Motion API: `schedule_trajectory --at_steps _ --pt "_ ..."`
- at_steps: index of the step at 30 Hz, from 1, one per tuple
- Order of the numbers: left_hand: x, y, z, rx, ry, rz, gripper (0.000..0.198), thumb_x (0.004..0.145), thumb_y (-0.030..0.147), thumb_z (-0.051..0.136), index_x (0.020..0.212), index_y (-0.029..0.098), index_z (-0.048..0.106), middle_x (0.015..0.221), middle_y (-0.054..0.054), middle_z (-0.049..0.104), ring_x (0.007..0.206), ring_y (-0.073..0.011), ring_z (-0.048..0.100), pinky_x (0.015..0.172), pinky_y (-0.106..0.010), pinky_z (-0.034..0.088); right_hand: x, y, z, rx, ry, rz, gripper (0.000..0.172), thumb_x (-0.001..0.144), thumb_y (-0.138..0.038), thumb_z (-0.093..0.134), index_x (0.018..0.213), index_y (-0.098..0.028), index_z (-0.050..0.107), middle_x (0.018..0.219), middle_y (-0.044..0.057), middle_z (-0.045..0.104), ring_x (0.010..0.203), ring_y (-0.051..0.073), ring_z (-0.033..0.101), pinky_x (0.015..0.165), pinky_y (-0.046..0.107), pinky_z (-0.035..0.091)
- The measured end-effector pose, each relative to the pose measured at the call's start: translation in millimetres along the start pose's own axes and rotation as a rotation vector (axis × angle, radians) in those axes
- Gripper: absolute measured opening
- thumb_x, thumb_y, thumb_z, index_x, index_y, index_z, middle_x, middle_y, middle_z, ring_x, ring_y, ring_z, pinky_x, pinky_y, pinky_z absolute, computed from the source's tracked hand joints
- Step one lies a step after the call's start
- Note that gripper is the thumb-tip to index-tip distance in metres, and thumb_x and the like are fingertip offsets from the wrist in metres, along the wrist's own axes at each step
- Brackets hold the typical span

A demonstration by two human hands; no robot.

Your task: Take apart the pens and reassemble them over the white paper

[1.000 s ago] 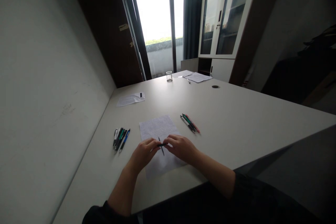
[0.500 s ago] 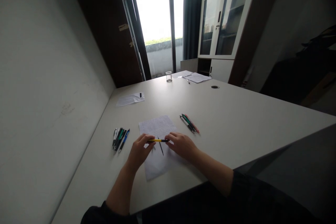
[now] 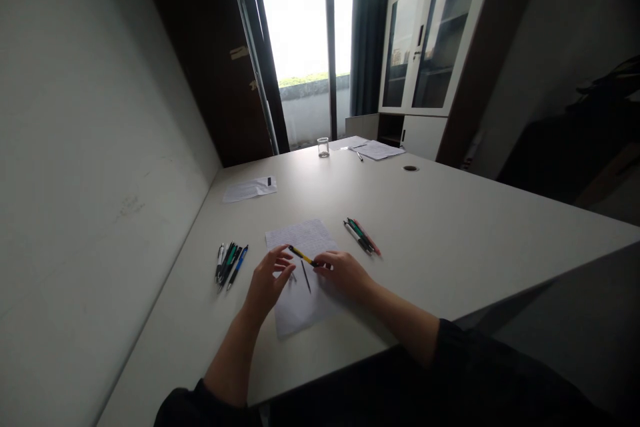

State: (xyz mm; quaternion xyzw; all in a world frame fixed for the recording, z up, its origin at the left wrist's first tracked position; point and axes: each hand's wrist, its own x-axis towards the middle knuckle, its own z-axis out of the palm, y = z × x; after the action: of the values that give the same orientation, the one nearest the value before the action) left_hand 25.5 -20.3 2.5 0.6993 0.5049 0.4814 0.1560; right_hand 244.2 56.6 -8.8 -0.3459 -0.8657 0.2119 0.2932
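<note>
My right hand (image 3: 344, 273) pinches a yellow and black pen (image 3: 302, 255) by its dark end, the yellow barrel pointing up and left over a written sheet of paper (image 3: 305, 240). My left hand (image 3: 267, 280) rests beside it with fingers spread, its fingertips close to the pen but not gripping it. A thin dark refill (image 3: 305, 275) lies on the sheet between my hands.
A bunch of pens (image 3: 229, 264) lies left of the sheet, another bunch (image 3: 362, 235) lies to its right. Further back on the white table (image 3: 450, 227) are a folded paper (image 3: 249, 189), a glass beaker (image 3: 323, 147) and more sheets (image 3: 373, 147). A wall runs along the left.
Both hands held the pen level a moment ago. Now my left hand has let go and opened, and my right hand holds the pen alone, tilted up to the left.
</note>
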Motion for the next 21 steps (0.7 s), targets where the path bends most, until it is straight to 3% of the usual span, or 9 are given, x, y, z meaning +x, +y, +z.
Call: schedule_trajectory --at_steps 8,21 --pt "2 -7 -4.8 0.197 0.132 -0.031 0.028 0.092 0.02 0.051 0.121 0.022 0.053 0.092 -0.003 0.065 0.078 -0.0151 0.066 0.067 -0.029 0.059 8 1 -6 0.23 0.02 0.113 0.017 0.083 -0.031 0.067 0.095 -0.021 0.074 0.084 0.004 0.075 0.074 0.018 0.068 0.07 0.028 0.051" --pt "1 -14 -10.4 0.289 0.207 -0.105 0.027 0.09 0.017 0.051 0.115 0.021 0.056 0.09 -0.003 0.063 0.076 -0.0164 0.064 0.067 -0.029 0.056 17 6 0 0.158 -0.088 0.084 0.018 0.081 -0.027 0.066 0.094 -0.022 0.076 0.089 0.003 0.076 0.074 0.018 0.066 0.07 0.028 0.047"
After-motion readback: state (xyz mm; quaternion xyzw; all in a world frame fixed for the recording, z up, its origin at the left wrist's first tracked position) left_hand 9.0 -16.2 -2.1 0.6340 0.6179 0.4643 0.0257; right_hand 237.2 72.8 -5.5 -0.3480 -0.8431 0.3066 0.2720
